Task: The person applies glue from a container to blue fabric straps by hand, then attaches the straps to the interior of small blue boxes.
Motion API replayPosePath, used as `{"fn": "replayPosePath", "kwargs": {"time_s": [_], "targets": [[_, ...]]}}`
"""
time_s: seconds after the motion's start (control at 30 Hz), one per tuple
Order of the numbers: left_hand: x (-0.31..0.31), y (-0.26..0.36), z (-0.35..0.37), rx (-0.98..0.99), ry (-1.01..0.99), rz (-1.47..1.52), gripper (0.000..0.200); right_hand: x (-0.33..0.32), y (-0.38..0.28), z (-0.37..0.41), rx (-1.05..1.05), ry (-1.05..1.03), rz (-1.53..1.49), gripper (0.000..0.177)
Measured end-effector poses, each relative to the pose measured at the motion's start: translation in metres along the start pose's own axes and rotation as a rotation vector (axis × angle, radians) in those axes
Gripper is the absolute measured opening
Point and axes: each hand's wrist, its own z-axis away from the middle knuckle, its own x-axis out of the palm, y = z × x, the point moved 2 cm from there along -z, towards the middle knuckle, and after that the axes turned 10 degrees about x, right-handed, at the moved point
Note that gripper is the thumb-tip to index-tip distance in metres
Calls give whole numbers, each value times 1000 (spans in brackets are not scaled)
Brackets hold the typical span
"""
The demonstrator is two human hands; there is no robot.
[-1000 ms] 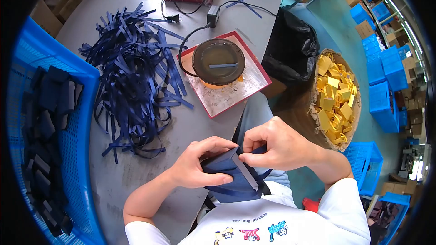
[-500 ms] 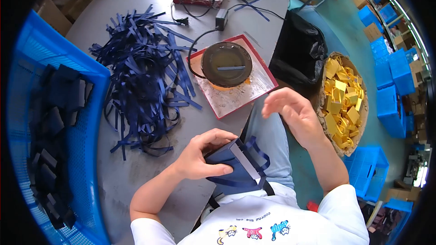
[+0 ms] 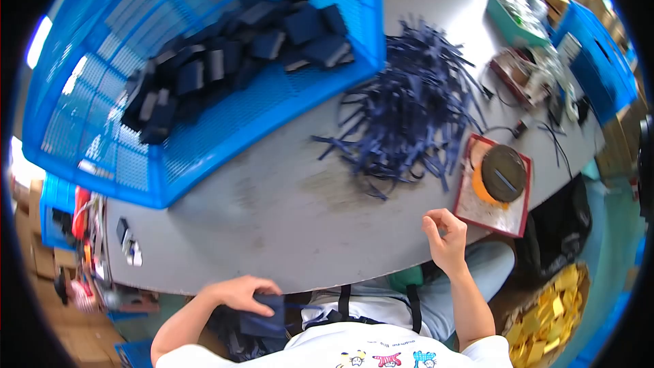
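Observation:
My left hand (image 3: 244, 294) is wrapped round a dark blue box (image 3: 264, 317) with blue ribbon on it, low at the table's front edge. My right hand (image 3: 446, 235) is raised over the front edge, left of the red-rimmed tray; its fingers are curled with thumb and fingertips near each other, and whatever may be between them is too small to make out. On that tray (image 3: 471, 206) stands a round dark pot (image 3: 504, 172) with a blue strip lying across it. A heap of blue ribbons (image 3: 415, 105) lies behind, on the grey table (image 3: 293, 232).
A large blue crate (image 3: 204, 180) at the back left holds many dark blue boxes (image 3: 266, 44). Tools and cables lie at the right rear. A carton of yellow boxes (image 3: 548, 320) and a black bag (image 3: 562, 221) stand at the right. Another person (image 3: 82, 293) is far left.
The view has swung left, bringing the whole crate into sight. My left hand has carried the box left and low, away from my right hand, whose fingers have curled in.

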Motion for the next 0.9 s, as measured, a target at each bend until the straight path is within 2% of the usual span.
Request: {"fn": "replayPosePath", "kwargs": {"time_s": [0.07, 0.1, 0.13, 0.17, 0.23, 0.27, 0.33, 0.4, 0.43, 0.47, 0.53, 0.6, 0.67, 0.77, 0.8, 0.87, 0.9], "targets": [[37, -47, 46, -312, -67, -156, 62, 16, 4, -6, -88, -12, 60, 11], [61, -92, 67, -418, -163, -209, 68, 23, 7, -7, -115, -48, 44, 11], [78, -107, 85, -547, -182, -312, 73, 29, 11, -7, -105, -52, 45, 14], [86, -95, 92, -679, -209, -472, 75, 33, 16, -7, -94, -46, 46, 16], [80, -83, 87, -613, -89, -423, 77, 39, 23, -7, -114, -44, 24, 14], [66, -70, 76, -405, 15, -319, 72, 38, 22, -7, -108, -22, 15, 14], [34, -38, 46, -149, 203, -150, 59, 36, 21, -8, -114, 8, 11, 14], [-16, 3, 12, -59, 324, -532, 47, 36, 23, -8, -104, 43, 6, 13], [-39, 2, -4, 99, 511, -768, 45, 37, 24, -7, -109, 51, 15, 13], [-69, 21, -24, 15, 526, -836, 46, 37, 25, -7, -104, 41, 11, 13], [-127, 29, -69, 292, 806, -957, 51, 35, 25, -7, -120, 42, 23, 12], [-183, 53, -114, 379, 916, -1005, 59, 34, 19, -5, -123, 66, 23, 12], [-235, 68, -162, 456, 1116, -1129, 67, 34, 21, -6, -113, 85, 29, 12], [-277, 107, -206, 422, 1297, -1264, 77, 34, 24, -6, -87, 119, 15, 12], [-285, 116, -217, 453, 1297, -1260, 77, 34, 23, -6, -82, 132, 10, 12], [-303, 121, -237, 393, 1312, -1386, 77, 32, 20, -9, -74, 161, 28, 12], [-320, 111, -252, 437, 1265, -1326, 73, 32, 18, -10, -83, 161, 26, 12]]}}
